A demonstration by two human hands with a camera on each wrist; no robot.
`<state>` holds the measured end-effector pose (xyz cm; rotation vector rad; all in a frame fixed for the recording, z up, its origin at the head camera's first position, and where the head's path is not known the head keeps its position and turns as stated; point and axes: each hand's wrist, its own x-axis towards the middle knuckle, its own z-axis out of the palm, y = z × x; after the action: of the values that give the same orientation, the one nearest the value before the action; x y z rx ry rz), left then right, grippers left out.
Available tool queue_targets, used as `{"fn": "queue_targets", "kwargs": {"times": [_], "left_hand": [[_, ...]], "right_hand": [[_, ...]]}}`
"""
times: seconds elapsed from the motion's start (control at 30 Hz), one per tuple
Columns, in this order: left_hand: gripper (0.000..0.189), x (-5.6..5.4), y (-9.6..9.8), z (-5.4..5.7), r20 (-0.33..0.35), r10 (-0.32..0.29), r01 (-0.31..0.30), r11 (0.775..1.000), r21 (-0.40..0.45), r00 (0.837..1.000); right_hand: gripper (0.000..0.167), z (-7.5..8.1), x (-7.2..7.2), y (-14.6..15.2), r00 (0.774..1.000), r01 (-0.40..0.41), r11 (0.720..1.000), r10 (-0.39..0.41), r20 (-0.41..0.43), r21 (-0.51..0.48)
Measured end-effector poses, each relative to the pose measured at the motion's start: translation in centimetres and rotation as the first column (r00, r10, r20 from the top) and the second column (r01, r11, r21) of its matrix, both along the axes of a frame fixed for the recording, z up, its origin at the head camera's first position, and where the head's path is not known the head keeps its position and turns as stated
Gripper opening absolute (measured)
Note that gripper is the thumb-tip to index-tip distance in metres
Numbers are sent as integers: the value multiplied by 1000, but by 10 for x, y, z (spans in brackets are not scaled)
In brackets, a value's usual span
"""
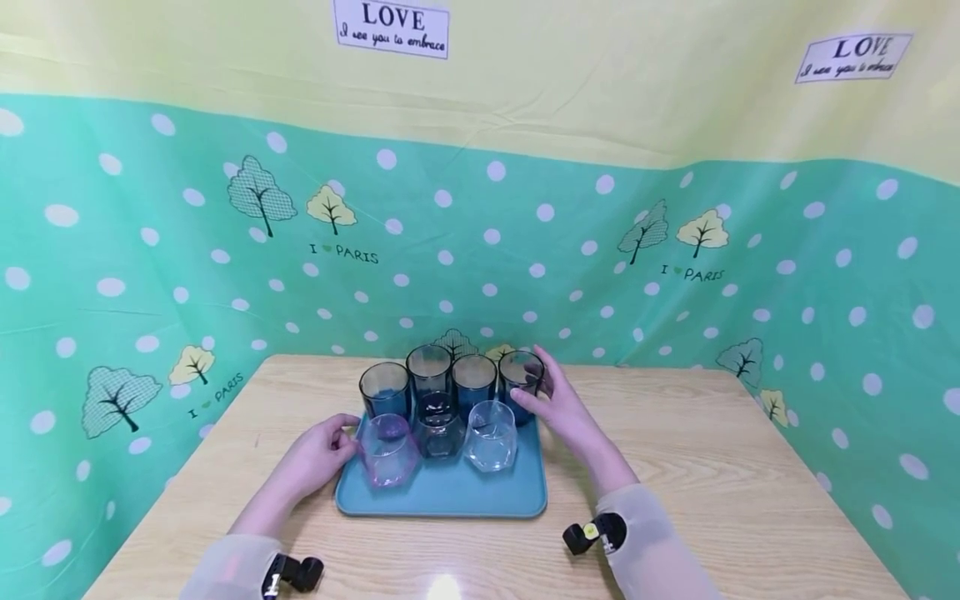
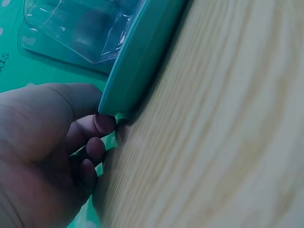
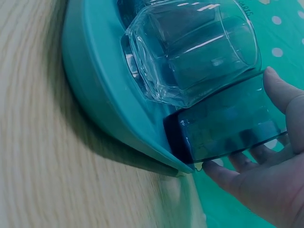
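Glasses (image 1: 440, 442), seven of them, crowd a blue tray (image 1: 450, 497), four at the back and three up front, and both hands are in play. The right hand (image 1: 564, 410) has hold of the dark glass (image 1: 519, 371) at the far right of the back row, thumb across the near side, fingers round the other. From the right wrist we see its base down at the tray's corner, inside the rim; whether it bears fully on the tray, I can't tell. Close beside it, the clear glass (image 1: 491, 440) with the faceted bottom. Over to the left, the left hand (image 1: 318, 454) pinches the tray's edge, thumb on top, curled fingers under the rim, that grip plain in the left wrist view. Nearest to it in the front row sits the pink-tinted glass (image 1: 389, 454), then a smoky grey one (image 1: 440, 437) in the middle. Behind those, three more dark tumblers (image 1: 430, 371) stand upright, side by side. All this on a pale wooden table (image 1: 735, 467), with a green dotted cloth (image 1: 517, 250) hanging behind, yellow along the top, and small black cameras (image 1: 306, 574) strapped at both wrists over light sleeves (image 1: 660, 537).
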<state>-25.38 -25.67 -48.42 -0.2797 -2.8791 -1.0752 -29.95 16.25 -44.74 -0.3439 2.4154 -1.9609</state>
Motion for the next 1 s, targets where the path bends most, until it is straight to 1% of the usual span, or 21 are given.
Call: {"fn": "queue_targets", "kwargs": {"times": [0.2, 0.43, 0.57, 0.73, 1.0], "left_hand": [[43, 0, -1, -2, 10, 3, -3, 1000, 7, 1000], [42, -2, 0, -2, 33, -2, 1, 999, 35, 999], [42, -1, 0, -3, 34, -11, 9, 999, 38, 999], [42, 0, -1, -3, 39, -5, 3, 999, 42, 999], [42, 0, -1, -3, 37, 3, -5, 999, 40, 999]], "right_hand": [[98, -1, 1, -3, 1000, 15, 1000, -15, 9, -26], [97, 0, 2, -4, 999, 41, 999, -41, 15, -21], [93, -2, 0, -5, 999, 53, 998, -53, 14, -26], [89, -4, -1, -6, 998, 63, 997, -63, 15, -32], [88, -3, -1, -8, 996, 84, 996, -84, -4, -34]]}}
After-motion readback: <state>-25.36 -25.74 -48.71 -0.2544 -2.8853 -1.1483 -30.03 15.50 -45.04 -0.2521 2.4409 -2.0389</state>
